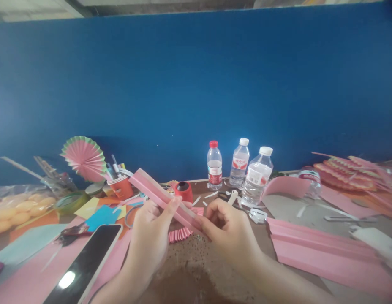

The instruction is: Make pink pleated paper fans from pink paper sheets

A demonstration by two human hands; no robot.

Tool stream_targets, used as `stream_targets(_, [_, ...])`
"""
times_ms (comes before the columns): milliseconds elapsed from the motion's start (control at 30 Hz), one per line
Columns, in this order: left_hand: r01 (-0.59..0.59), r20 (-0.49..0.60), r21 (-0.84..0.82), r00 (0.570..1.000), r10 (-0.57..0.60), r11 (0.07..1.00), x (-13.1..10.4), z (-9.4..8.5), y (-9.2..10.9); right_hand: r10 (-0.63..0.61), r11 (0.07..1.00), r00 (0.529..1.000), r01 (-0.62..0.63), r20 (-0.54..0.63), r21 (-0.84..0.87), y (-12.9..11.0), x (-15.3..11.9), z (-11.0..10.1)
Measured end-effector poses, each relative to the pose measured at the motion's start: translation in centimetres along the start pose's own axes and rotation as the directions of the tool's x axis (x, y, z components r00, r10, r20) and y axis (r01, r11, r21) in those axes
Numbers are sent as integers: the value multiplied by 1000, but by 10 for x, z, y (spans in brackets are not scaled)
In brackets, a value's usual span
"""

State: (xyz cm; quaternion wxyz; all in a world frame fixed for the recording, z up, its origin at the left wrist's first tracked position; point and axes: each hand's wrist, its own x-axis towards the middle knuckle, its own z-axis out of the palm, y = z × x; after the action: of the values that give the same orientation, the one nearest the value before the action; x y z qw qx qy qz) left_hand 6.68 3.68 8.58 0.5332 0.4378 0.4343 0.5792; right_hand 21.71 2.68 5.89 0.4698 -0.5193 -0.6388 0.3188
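Observation:
A long folded strip of pink paper slants down from upper left to lower right between my hands. My left hand is closed on its middle, the thumb lying on top. At the lower right end, my right hand pinches the strip between thumb and fingers. Below and behind the strip, a pleated pink paper piece rests on the brown table, partly hidden by the strip and hands.
Behind stand a red tape dispenser, scissors and bottles. At left lie a phone, coloured paper and a red cup of pens. Creased pink paper and a cutter lie at right.

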Motion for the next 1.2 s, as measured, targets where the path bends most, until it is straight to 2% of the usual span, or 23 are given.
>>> stream_targets(200, [16,-9,-2,1000,-16,1000,1,1,-2,-24,1000,1000,24,8,-5,-2,0,-1])
stream_targets(433, [19,-8,32,1000,-18,999,3,0,-1,80,996,993,-83,82,31,2,4,-3])
stream_targets(600, [-42,-9,79,999,43,996,7,-5,-8,115,989,986,-125,121,73,4,5,-3])
stream_targets(800, [-161,-156,158,970,186,974,6,-9,0,129,988,985,-137,117,64,4,7,-2])
stream_targets(1000, [-212,-148,171,960,238,962,4,-10,7,140,985,982,-152,130,85,-1,5,-3])
stream_targets(1200, [-266,-159,36,950,269,963,3,-10,3,84,994,987,-93,139,61,-3,1,-5])
